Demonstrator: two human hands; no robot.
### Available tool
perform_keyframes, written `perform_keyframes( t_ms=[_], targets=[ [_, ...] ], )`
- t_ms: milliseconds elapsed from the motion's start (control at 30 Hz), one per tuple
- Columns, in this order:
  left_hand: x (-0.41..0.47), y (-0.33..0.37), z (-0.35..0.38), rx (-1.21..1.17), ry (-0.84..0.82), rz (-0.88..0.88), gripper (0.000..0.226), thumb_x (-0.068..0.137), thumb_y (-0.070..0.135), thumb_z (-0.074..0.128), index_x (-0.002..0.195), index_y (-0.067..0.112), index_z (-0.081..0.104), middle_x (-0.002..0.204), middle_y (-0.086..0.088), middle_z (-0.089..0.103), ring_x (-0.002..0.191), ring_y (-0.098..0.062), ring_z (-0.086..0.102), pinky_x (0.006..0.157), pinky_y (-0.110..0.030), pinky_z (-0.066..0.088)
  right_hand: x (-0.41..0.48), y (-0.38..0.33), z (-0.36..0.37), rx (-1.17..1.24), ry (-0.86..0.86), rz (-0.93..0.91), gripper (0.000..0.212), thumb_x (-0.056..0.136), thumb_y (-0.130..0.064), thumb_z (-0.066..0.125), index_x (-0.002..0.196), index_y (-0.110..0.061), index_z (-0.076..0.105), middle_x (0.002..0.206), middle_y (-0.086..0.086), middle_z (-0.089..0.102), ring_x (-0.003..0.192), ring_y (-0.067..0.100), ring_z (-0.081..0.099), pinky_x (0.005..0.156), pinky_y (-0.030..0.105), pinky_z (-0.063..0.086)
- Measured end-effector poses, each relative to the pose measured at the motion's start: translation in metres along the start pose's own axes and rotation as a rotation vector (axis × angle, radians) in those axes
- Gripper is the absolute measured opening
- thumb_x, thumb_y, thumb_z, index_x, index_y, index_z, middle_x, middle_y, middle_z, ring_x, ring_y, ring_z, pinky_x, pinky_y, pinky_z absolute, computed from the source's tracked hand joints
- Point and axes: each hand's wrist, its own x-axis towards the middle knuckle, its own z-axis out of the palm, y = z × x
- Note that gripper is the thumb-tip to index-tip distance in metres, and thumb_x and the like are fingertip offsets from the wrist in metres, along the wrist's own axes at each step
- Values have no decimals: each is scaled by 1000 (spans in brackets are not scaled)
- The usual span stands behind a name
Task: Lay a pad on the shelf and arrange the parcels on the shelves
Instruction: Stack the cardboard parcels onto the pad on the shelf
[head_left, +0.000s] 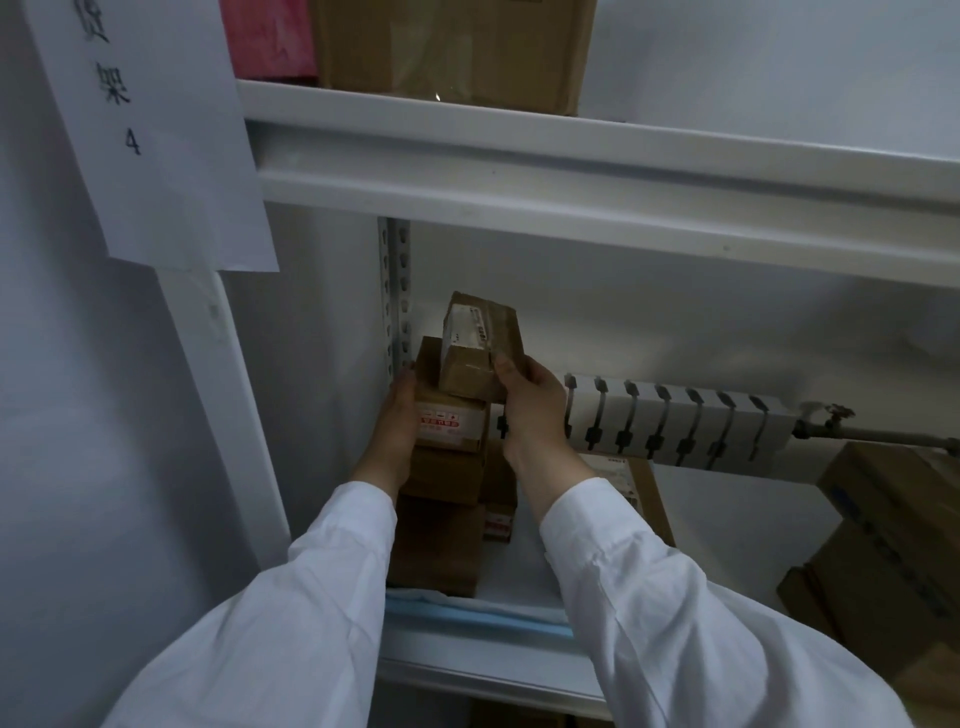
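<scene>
- Currently your right hand (530, 410) grips a small brown cardboard parcel with a white label (480, 348). The thumb is curled over its near right edge and the fingers are wrapped behind it.
- That parcel is tilted and sits on top of a stack of brown cardboard parcels (441, 478).
- Your left hand (392, 431) lies flat against the left side of the stack. Its fingers are straight, held together and pointing up, and they grasp nothing.
- The second parcel from the top carries a white sticker with red print (447, 423).
- The stack stands at the left end of a white metal shelf (467, 675), close to a grey perforated upright post (395, 291).
- A thin blue-and-white pad (467, 613) lies on that shelf. The bottom parcel rests on it, and its blue edge shows along the front.
- A flat brown box (644, 493) sits just right of the stack, partly hidden by your right sleeve. You cannot tell whether it lies flat or leans.
- A white radiator with black clips (670, 421) runs along the back wall behind the shelf.
- More large brown cardboard boxes (893, 545) are piled at the right end.
- On the upper shelf beam (571, 182) stand a pink bag (270, 41) and, just beside it, a big brown carton (452, 52).
- A white paper sign bearing the numeral 4 (150, 130) hangs at the upper left.
</scene>
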Motion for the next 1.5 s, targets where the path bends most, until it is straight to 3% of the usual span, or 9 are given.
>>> perform_keyframes(
  t_ms=[133,300,467,600,833,967,1133,1367,1500],
  targets=[
    [-8,4,2,-40,12,85,51,92,66,23,127,41,51,122,1,63,111,-21,60,99,-49,45,1,7,21,-119,64,-69,16,93,-27,53,79,-25,60,83,-6,66,89,19,63,91,42,50],
    [-16,1,-1,-15,-15,182,59,86,69,22,138,45,35,140,4,48,125,-18,48,101,-39,41,2,10,29,-156,75,-75,19,92,-32,54,75,-26,59,80,-6,66,86,17,63,93,43,50],
    [-16,2,1,13,8,259,69,81,50,55,144,36,30,139,8,45,111,-6,48,75,-14,41,3,9,27,-112,28,-51,15,92,-30,55,79,-25,62,86,-5,68,91,20,64,95,45,49],
    [-13,4,0,-10,9,229,55,92,40,49,144,32,32,138,3,48,111,-11,52,74,-15,46,4,7,25,-85,-20,25,19,91,-33,57,99,-18,64,108,7,68,97,24,64,92,44,51],
    [-19,5,-3,26,-11,193,62,81,68,30,134,38,43,126,5,58,112,-16,57,84,-30,50,9,7,15,21,-51,-4,14,90,-32,57,81,-25,64,82,-8,69,82,13,65,79,33,53],
    [-18,7,-2,-121,10,92,66,86,71,8,123,44,55,112,6,70,103,-16,66,89,-38,52,8,7,13,61,-55,45,11,91,-31,57,84,-25,64,89,-4,68,89,18,64,89,40,51],
    [-22,14,0,-114,30,120,56,86,70,25,119,40,60,116,1,68,107,-23,64,93,-44,50,4,4,8,138,-91,21,12,92,-24,55,87,-22,66,89,-4,69,88,16,65,82,33,53],
    [-21,16,-3,-113,224,209,24,92,41,51,114,38,60,111,11,66,96,-12,65,67,-19,51,3,-4,8,220,-149,-29,16,95,-22,51,97,-16,66,98,4,70,93,19,66,82,33,54],
    [-27,12,-6,-407,216,46,62,89,25,59,141,37,29,122,3,50,91,-14,58,68,-28,50,4,-7,3,329,-176,-15,17,95,-17,50,100,-12,65,92,0,71,81,9,69,66,21,54]
  ],
)
